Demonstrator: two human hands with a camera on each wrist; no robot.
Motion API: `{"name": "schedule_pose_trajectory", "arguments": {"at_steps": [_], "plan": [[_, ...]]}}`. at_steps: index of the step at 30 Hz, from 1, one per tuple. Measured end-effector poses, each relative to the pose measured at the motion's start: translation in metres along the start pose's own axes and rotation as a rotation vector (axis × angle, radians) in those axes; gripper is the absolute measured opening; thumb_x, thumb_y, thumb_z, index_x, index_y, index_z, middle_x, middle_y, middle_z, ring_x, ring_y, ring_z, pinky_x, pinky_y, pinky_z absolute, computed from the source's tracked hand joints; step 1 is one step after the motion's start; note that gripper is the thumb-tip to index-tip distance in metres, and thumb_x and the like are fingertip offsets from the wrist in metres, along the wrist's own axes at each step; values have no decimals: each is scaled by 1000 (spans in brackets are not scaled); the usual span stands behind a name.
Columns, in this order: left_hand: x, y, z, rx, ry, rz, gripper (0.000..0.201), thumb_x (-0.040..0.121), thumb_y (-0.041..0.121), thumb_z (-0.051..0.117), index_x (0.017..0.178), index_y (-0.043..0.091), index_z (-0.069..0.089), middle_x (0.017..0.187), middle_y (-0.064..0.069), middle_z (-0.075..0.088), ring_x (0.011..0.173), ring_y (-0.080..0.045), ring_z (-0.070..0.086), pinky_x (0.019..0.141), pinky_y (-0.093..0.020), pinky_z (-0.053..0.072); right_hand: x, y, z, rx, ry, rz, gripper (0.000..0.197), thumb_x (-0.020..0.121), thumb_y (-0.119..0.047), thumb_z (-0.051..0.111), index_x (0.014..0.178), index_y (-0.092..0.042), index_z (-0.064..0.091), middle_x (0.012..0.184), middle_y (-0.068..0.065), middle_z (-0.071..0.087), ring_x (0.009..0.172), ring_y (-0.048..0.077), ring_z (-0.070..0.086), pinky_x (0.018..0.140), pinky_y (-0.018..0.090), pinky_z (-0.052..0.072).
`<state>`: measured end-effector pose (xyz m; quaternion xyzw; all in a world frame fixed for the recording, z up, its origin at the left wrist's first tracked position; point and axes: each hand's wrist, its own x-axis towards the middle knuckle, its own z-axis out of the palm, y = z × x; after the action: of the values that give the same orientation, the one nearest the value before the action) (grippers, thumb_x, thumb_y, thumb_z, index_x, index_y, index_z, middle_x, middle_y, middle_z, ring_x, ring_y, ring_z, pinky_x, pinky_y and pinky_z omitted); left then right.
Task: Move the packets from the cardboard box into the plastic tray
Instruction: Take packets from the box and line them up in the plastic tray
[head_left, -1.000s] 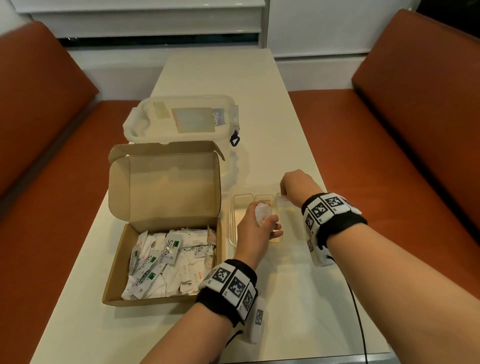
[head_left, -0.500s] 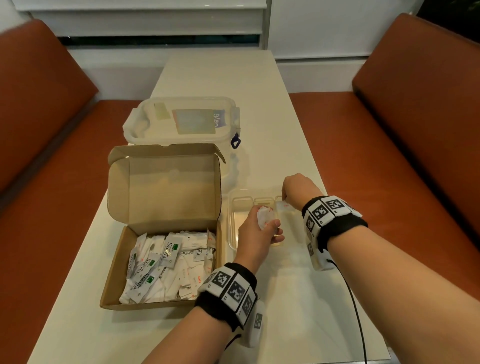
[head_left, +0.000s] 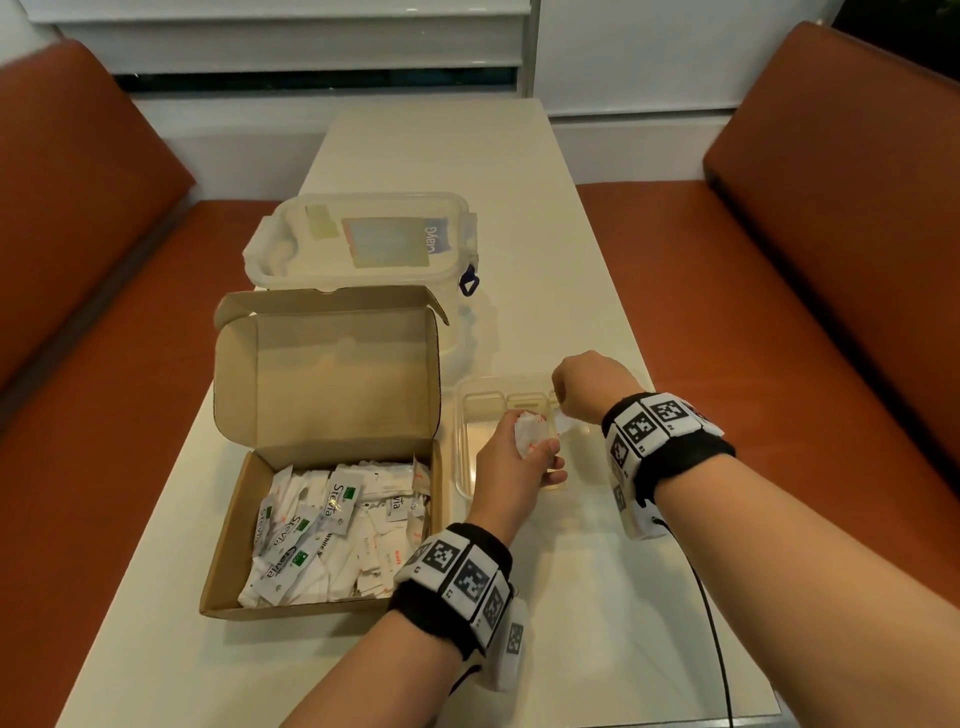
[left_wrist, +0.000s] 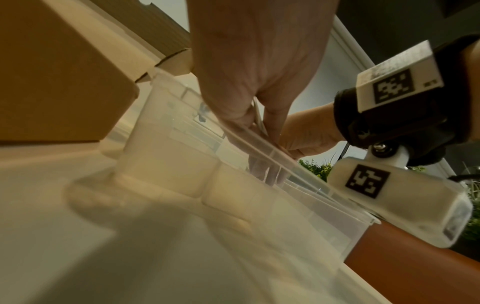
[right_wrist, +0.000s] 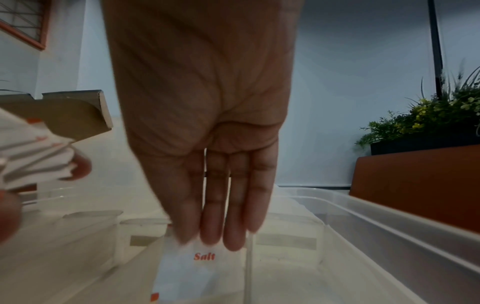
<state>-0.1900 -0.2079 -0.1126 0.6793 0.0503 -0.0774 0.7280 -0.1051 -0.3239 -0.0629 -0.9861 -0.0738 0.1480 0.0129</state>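
One salt packet (right_wrist: 192, 265) now lowered into plastic tray (head_left: 465, 467), pinched by right hand (head_left: 587, 384); left hand (head_left: 511, 467) still clutching bundle (head_left: 530, 431)

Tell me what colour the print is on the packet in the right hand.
Red-orange: the word "Salt" on a white packet, held by the right hand. The right wrist view shows it best.

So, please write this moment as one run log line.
left hand: holds packet stack | right hand: lowers salt packet into plastic tray | cardboard box: many packets left

lidded plastic tub (head_left: 363, 244), orange benches (head_left: 831, 249), plant (right_wrist: 431, 115)
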Motion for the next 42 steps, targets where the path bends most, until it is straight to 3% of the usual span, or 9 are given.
{"name": "schedule_pose_trajectory", "arguments": {"at_steps": [4, 8, 11, 14, 17, 25, 32, 38, 42], "plan": [[1, 0, 0, 17, 4, -4, 20, 89, 3, 57, 101, 18, 52, 86, -5, 57, 65, -14, 62, 60, -26, 58, -1, -2, 4, -3, -136, 19, 19, 84, -11, 62, 102, -9, 70, 102, 8, 69, 91, 24, 64, 80, 31, 53], [2, -1, 1, 32, 11, -16, 21, 90, 3, 57, 105, 17, 51, 87, -5, 58, 66, -14, 63, 62, -27, 59, 0, 0, 6, 34, -147, 20, 24, 88, -9, 56, 109, -10, 68, 109, 8, 68, 99, 24, 63, 90, 35, 52], [1, -1, 1, 22, 11, -20, 21, 90, 2, 57, 103, 17, 52, 85, -5, 57, 65, -14, 62, 62, -27, 58, 2, 0, 7, 42, -146, 28, 24, 90, -10, 53, 109, -9, 67, 109, 8, 67, 99, 24, 63, 89, 33, 52], [1, -1, 0, 11, 13, -22, 21, 89, 1, 56, 99, 18, 52, 84, -6, 56, 64, -15, 61, 61, -28, 58, 2, 0, 7, 36, -144, 36, 23, 91, -10, 49, 105, -6, 66, 106, 10, 67, 90, 24, 61, 79, 29, 49], [1, 0, 0, 15, 16, -27, 21, 88, 1, 57, 100, 17, 51, 84, -7, 57, 64, -16, 62, 62, -29, 59, 2, 1, 7, 35, -115, 30, 23, 92, -8, 47, 105, -5, 66, 105, 12, 66, 94, 26, 62, 74, 28, 46], [1, 1, 0, 21, 14, -37, 20, 88, 1, 57, 102, 14, 51, 85, -7, 56, 64, -17, 61, 62, -29, 58, 3, 1, 8, 12, -138, -3, 28, 93, -7, 45, 113, -8, 65, 114, 9, 65, 106, 26, 60, 90, 31, 49], [0, 1, 1, 32, 7, -32, 20, 89, 2, 56, 104, 14, 51, 89, -10, 58, 65, -16, 62, 62, -28, 58, -2, 4, 2, 115, 32, -23, 31, 87, 2, 44, 109, -14, 60, 109, 8, 62, 94, 25, 60, 73, 28, 45], [1, 1, 1, 30, 4, -30, 19, 89, 1, 56, 102, 15, 51, 86, -7, 57, 65, -16, 62, 62, -28, 58, 0, 5, 2, 134, 35, -28, 35, 89, 2, 45, 110, -17, 65, 114, 5, 63, 101, 23, 61, 87, 29, 49], [1, 2, 1, 43, 12, -37, 21, 89, 2, 56, 106, 13, 51, 86, -7, 57, 66, -16, 62, 63, -29, 59, 0, 5, 1, 126, 43, -30, 33, 88, 2, 46, 105, -16, 67, 111, 5, 65, 99, 24, 62, 88, 30, 50]]}}
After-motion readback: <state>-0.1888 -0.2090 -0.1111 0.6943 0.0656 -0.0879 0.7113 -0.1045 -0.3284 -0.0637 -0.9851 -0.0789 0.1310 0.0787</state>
